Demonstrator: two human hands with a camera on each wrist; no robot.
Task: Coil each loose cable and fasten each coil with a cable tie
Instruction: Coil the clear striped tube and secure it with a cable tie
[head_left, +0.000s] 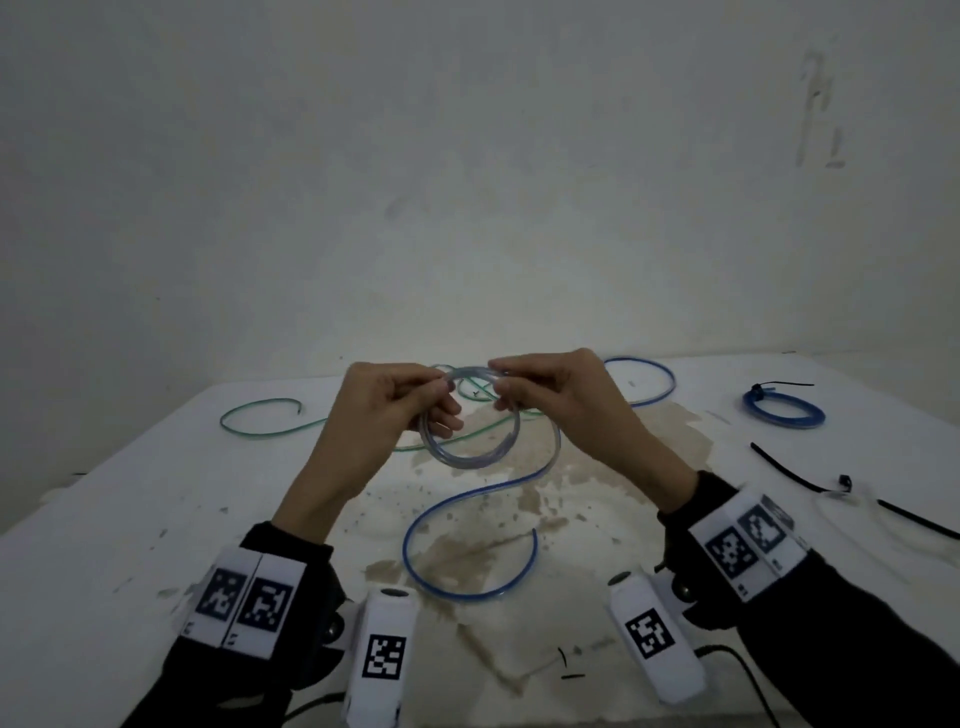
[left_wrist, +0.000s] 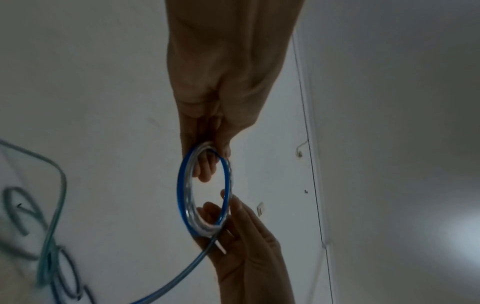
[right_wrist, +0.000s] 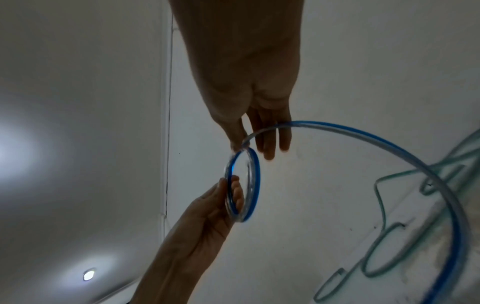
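Above the stained white surface (head_left: 156, 519), the left hand (head_left: 384, 410) and the right hand (head_left: 550, 389) hold up a small coil of clear tubing with a blue stripe (head_left: 470, 431). Left fingers (left_wrist: 205, 170) pass through the ring and grip its rim; right fingers (right_wrist: 270, 139) seem to pinch the opposite rim. Its loose tail (head_left: 467, 530) runs down onto the surface.
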